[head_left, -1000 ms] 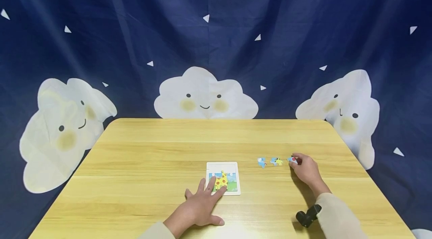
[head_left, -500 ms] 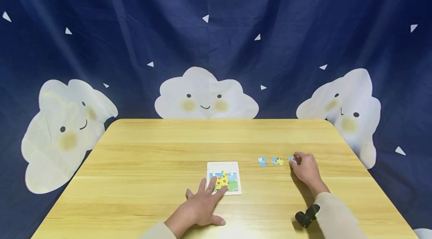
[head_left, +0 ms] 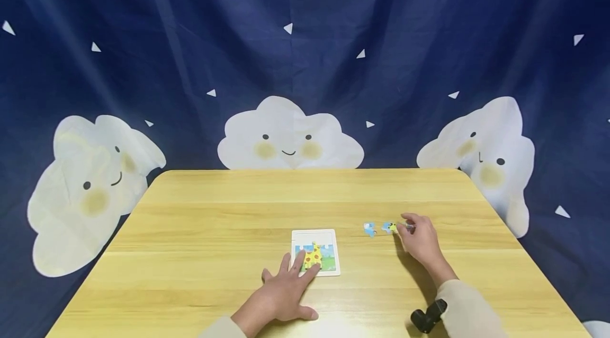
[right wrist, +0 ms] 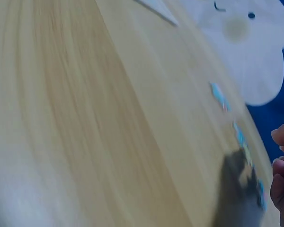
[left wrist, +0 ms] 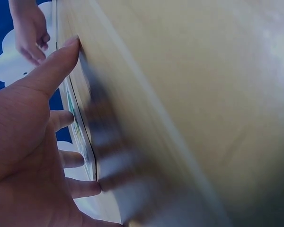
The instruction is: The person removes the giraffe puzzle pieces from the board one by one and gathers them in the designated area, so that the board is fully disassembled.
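My left hand [head_left: 286, 293] lies with its fingers spread, the fingertips on the near left part of a white-framed jigsaw puzzle board [head_left: 314, 232]. The assembled part of its picture shows a yellow giraffe [head_left: 313, 257] on blue and green; the top strip is plain white. To the right, my right hand [head_left: 421, 240] hovers by a row of loose puzzle pieces, thumb and fingers apart. Its fingertips are close to the middle piece [head_left: 389, 228], blue and yellow. A blue piece [head_left: 369, 229] lies left of it. The third piece [right wrist: 261, 195] lies under the hand, partly hidden in the head view.
Everything lies on a light wooden table [head_left: 214, 221] with rounded far corners. Behind it hangs a dark blue curtain [head_left: 405, 20] with smiling white clouds. A black wrist camera [head_left: 429, 317] sticks out from the right sleeve, low over the table.
My right hand has moved left, from the rightmost puzzle piece towards the middle one. The left hand stays on the board.
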Motion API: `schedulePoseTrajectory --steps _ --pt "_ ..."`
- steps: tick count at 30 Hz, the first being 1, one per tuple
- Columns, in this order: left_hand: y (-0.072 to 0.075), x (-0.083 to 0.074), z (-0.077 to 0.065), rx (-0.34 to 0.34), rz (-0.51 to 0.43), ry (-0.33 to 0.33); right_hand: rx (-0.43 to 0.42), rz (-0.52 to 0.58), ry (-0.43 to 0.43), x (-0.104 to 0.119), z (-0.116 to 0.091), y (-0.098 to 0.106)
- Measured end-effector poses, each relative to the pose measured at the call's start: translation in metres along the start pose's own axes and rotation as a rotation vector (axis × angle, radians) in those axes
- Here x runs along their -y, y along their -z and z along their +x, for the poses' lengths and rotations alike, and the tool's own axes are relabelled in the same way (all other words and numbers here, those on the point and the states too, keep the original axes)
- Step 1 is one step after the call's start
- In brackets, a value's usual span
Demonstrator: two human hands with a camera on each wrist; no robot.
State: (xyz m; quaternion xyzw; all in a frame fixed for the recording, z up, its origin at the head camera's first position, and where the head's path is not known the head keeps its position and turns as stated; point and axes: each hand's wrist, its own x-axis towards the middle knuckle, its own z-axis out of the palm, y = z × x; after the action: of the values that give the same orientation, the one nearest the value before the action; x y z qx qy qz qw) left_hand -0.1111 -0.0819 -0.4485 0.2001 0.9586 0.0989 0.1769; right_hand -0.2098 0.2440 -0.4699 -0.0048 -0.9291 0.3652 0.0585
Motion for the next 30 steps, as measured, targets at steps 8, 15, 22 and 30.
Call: schedulePoseTrajectory --steps 8,15,22,30 --pt "-0.001 -0.005 -0.004 -0.006 0.025 -0.016 0.039 0.055 0.039 0.029 0.0 -0.017" --pt "-0.005 -0.009 -0.009 0.005 0.057 -0.022 0.092 0.114 0.091 0.053 -0.001 -0.044" --pt "-0.008 -0.01 -0.009 -0.004 0.083 -0.025 0.104 0.14 0.129 0.077 -0.004 -0.068" --pt "-0.005 -0.007 -0.007 -0.003 0.075 -0.031 0.164 0.133 0.21 0.096 -0.01 -0.087"
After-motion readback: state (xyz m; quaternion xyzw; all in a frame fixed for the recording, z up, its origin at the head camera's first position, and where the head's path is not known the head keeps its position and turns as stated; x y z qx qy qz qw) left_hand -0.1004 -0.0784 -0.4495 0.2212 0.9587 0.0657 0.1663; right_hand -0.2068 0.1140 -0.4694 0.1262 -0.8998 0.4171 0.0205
